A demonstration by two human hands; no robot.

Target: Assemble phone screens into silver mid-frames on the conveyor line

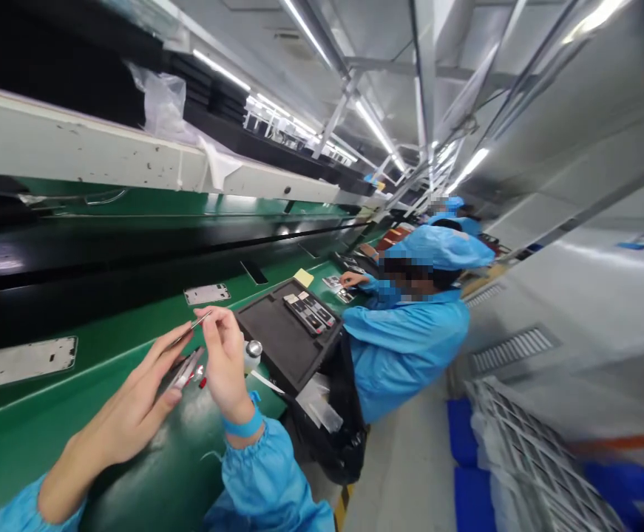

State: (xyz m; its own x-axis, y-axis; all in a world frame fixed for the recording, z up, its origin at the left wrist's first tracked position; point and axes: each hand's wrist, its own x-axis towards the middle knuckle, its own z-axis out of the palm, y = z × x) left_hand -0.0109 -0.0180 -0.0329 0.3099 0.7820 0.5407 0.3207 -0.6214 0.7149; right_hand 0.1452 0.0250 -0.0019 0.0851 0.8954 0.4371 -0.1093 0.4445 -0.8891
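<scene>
My left hand [125, 417] is held over the green bench with its thumb below and fingers above. Between them is a flat phone part [187, 372] with a pale metallic edge; the fingers hide much of it. My right hand [225, 358], with a blue band at the wrist, is close beside it. Its fingers pinch a thin, shiny metal tool [191, 329], perhaps tweezers, which slants down toward my left fingers. Small red bits [202, 382] show between the hands. Just right of my right hand stands a small bottle with a metal cap [253, 350].
A dark foam tray [277, 332] with several phone parts [310, 312] lies to the right. Pale phone plates [207, 294] rest along the line. A black bag [349, 443] hangs beside the bench. A co-worker in blue [410, 347] sits close on the right. A shelf [78, 148] runs overhead.
</scene>
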